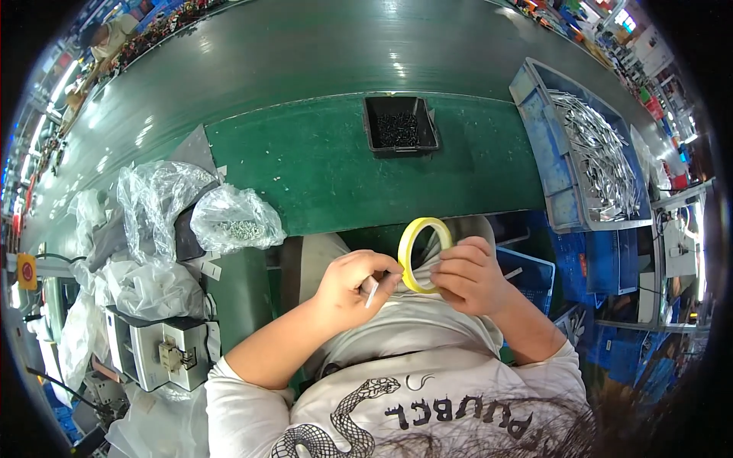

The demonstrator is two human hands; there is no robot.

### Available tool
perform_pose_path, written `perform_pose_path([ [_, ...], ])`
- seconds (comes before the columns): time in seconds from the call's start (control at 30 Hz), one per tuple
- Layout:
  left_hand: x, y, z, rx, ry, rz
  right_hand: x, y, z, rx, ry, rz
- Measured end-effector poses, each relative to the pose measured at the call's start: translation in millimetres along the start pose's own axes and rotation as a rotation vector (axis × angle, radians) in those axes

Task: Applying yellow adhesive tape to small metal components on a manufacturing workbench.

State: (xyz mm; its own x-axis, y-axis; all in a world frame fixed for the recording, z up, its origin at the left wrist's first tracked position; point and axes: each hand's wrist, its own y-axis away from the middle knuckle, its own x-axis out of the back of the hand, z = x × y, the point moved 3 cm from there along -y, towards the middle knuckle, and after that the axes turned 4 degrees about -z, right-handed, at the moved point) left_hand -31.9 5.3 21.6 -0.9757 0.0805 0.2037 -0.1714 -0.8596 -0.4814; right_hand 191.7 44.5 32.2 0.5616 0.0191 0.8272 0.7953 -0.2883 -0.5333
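Note:
A roll of yellow tape [408, 256] is held upright in front of my body, just past the near edge of the green table. My right hand [472, 276] grips the roll's right side, fingers curled round it. At the roll's left rim, my left hand [353, 284] is closed in a pinch, thumb and forefinger touching or almost touching the tape. A small white strip [372, 295] sticks out of the left fist; its other end is hidden by the fingers.
A black bin [400, 128] of small dark parts stands on the green table [328, 168]. At the right, a blue crate [546, 153] holds many thin metal pieces. Clear plastic bags [164, 198], one with small parts, lie left, above a white-and-grey device [164, 351]. Blue crates [527, 275] stand lower right.

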Motion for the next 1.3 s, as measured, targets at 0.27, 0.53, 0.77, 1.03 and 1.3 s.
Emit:
perform_pose_path([
  [0.27,-14.2,13.7,-13.6,0.337,-0.199,-0.157,-31.5,-13.1,-11.9,-0.699,-0.505,-0.285],
  [0.53,-17.8,16.7,-17.4,0.508,-0.198,-0.217,-39.1,-11.4,-16.2,-0.746,-0.719,-0.229],
  [0.77,-23.9,14.6,-21.6,0.642,-0.025,-0.221,-34.1,-11.7,-11.8,-0.705,-0.383,-0.307],
  [1.03,-29.1,20.9,-33.4,0.737,0.176,-0.201,-30.9,-6.1,-6.9,-0.682,-0.440,-0.356],
  [1.3,-31.4,24.1,-30.7,0.999,0.477,-0.140,-31.2,-5.3,-12.8,-0.652,-0.458,-0.283],
])
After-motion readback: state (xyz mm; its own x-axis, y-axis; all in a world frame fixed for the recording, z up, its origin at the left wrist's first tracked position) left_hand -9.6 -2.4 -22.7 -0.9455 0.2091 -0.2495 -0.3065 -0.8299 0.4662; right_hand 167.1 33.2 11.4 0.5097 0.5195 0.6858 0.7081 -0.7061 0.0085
